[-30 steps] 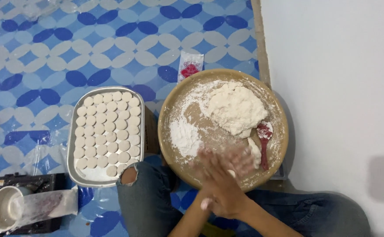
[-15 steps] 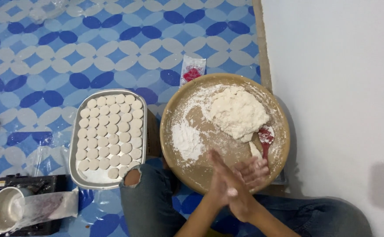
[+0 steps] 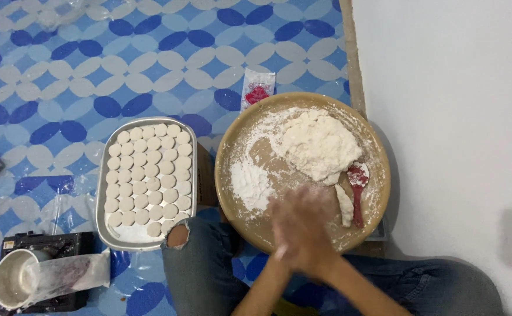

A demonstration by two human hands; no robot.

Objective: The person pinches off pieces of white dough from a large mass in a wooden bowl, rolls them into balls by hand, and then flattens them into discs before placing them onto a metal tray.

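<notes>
My left hand and my right hand are pressed palm to palm, blurred by motion, over the near edge of a round wooden tray. Whatever lies between the palms is hidden. On that tray sit a big mound of white dough, a patch of loose flour, a red spoon and a small strip of dough just right of my hands. To the left, a rectangular metal tray holds several rows of small round dough discs.
I sit on a blue and white patterned mat, my knee in torn jeans between the two trays. A small sachet lies behind the wooden tray. A metal cup on a black scale and a plastic bag are at lower left. A white wall stands right.
My joined hands have shifted back and forth over the tray's near edge, now sitting a little left of where they were half a second ago. Nothing else has moved.
</notes>
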